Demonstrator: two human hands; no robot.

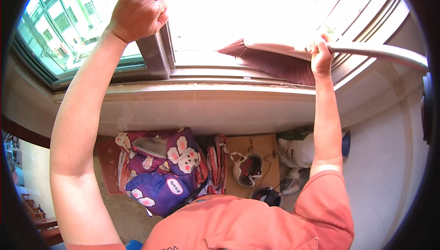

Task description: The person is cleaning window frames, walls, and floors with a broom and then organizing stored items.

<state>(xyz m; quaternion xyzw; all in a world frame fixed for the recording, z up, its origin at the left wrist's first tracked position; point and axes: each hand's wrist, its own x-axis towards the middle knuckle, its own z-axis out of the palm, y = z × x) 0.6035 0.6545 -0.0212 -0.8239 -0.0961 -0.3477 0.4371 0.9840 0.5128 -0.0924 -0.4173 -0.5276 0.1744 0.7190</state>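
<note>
At the upper left, my left hand (141, 9) is raised with curled fingers against the upright window frame (154, 56); its fingertips are hidden. My right hand (322, 56) grips a broom where the handle (378, 49) meets the pale head (275, 45). Dark reddish-brown broom bristles (278, 63) fan out to the left of that hand and hang over the window's bottom track (213, 72). Strong daylight washes out the opening behind the broom.
Below the ledge (185, 87), purple rabbit-print fabric items (172, 167) are piled on the floor. A white helmet (247, 169) rests on cardboard (268, 147), with a dark helmet (266, 196) nearby. White bags (299, 152) stand at the right. Bars cross the window outside.
</note>
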